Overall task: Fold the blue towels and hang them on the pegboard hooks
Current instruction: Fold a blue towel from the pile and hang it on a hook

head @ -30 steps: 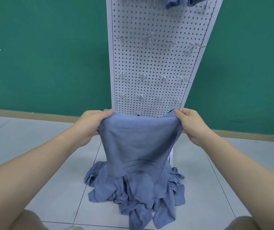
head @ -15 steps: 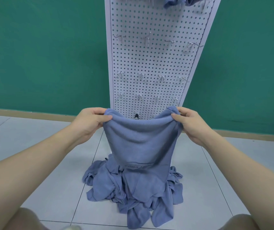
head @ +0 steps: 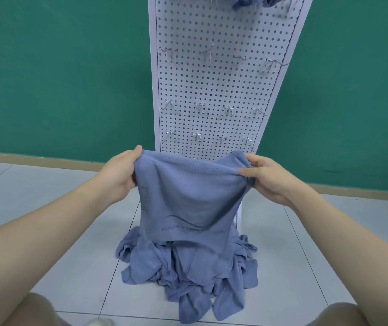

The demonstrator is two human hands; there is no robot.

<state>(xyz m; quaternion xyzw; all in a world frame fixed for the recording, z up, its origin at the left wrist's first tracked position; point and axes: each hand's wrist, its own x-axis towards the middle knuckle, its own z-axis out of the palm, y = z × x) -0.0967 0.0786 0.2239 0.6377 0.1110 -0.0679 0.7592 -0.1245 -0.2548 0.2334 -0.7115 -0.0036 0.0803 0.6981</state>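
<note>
I hold a blue towel (head: 186, 196) up in front of me by its top edge. My left hand (head: 120, 175) grips its upper left corner and my right hand (head: 266, 177) pinches the bunched upper right corner. The towel hangs doubled, with a faint printed logo near its lower edge. Below it a heap of blue towels (head: 188, 271) lies on the floor. Behind stands a white pegboard (head: 214, 90) with rows of bare metal hooks (head: 207, 54). Another blue towel (head: 247, 1) hangs at the board's top edge, mostly cut off.
A green wall (head: 58, 78) with a tan skirting board runs behind the pegboard. The floor (head: 47, 208) is pale grey tile. My knees show at the bottom corners of the view.
The towel's top edge has sagged and then been pulled tighter between my hands. Its lower edge has risen off the heap, and my right hand has regripped the corner.
</note>
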